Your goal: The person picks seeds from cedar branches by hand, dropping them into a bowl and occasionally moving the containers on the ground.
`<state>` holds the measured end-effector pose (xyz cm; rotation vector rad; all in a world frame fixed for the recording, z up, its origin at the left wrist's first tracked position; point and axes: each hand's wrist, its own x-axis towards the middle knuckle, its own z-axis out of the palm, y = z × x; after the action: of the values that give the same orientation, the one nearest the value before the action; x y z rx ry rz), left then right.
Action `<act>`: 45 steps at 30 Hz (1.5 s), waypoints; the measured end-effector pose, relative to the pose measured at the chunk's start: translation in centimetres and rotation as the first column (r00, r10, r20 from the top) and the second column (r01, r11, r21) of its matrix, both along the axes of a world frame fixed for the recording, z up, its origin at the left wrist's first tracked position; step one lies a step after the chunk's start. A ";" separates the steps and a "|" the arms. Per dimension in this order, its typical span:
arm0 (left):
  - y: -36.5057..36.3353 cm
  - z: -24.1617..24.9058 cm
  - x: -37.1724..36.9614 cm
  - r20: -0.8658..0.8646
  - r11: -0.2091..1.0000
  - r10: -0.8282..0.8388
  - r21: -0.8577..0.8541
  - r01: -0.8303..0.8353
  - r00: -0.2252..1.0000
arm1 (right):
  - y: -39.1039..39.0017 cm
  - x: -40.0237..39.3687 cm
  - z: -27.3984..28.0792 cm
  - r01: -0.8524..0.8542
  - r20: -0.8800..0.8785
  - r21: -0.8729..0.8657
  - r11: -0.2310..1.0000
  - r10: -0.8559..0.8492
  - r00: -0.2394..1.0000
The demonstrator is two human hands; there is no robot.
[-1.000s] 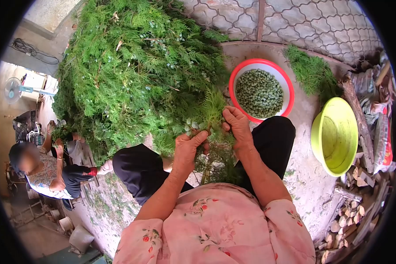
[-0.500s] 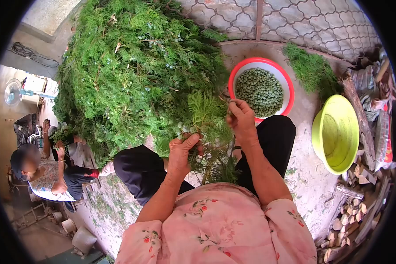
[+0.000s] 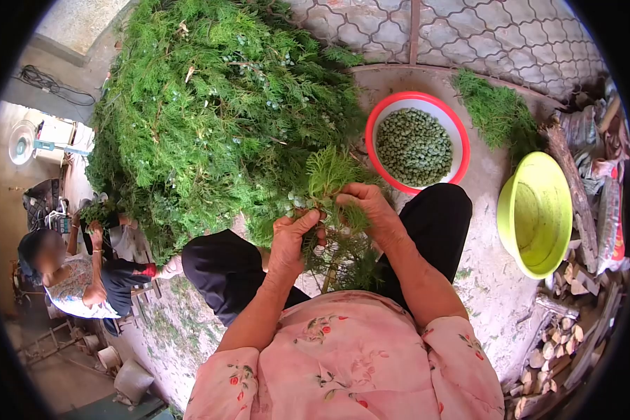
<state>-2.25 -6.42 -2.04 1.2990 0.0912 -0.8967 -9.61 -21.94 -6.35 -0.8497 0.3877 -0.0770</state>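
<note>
My left hand (image 3: pixel 288 241) is closed around a leafy conifer sprig (image 3: pixel 327 171) above my lap, thumb pressed on its stem. Pale green cones show beside the left fingertips. From the other side, my right hand (image 3: pixel 375 212) pinches into the same sprig, close to the left thumb; what lies between its fingertips is partly hidden. More green foliage hangs below both hands. Beyond my right knee stands a white basin (image 3: pixel 464 157) with a red rim, holding many small green cones (image 3: pixel 414 147). A large heap of conifer branches (image 3: pixel 210 119) rises in front of me.
A yellow-green basin (image 3: pixel 532 210) leans at the right, near a log (image 3: pixel 570 189) and stacked firewood (image 3: pixel 560 339). Loose greenery (image 3: pixel 493 108) lies by the metal lattice (image 3: pixel 497 42). At the left another person (image 3: pixel 77 276) sits holding a sprig.
My right hand has moved left and down from beside the basin to the sprig, and its fingers now pinch into it. My left hand stays nearly in place.
</note>
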 end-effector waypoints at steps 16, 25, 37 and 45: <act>-0.7 0.0 -0.3 0.107 0.997 0.011 0.074 -0.019 0.994 | -2.0 -0.7 1.1 0.157 -0.040 -0.065 0.985 -0.160 0.986; -0.8 0.2 -0.2 0.093 0.995 0.001 0.099 -0.010 0.996 | 0.5 0.0 0.4 0.206 0.204 -0.636 0.744 -0.095 0.974; -1.1 0.1 -0.9 0.173 0.995 -0.021 0.104 0.003 0.985 | -0.6 -0.4 0.8 0.185 0.158 -0.844 0.503 -0.097 0.983; -1.0 0.3 -1.5 0.152 0.994 -0.042 0.108 0.026 0.988 | -3.0 -1.5 2.6 -0.210 -0.155 -0.439 0.874 0.157 0.975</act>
<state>-3.74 -7.42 -1.73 1.4679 -0.0048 -0.8267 -11.11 -24.91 -3.74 -1.3567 0.4006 0.0629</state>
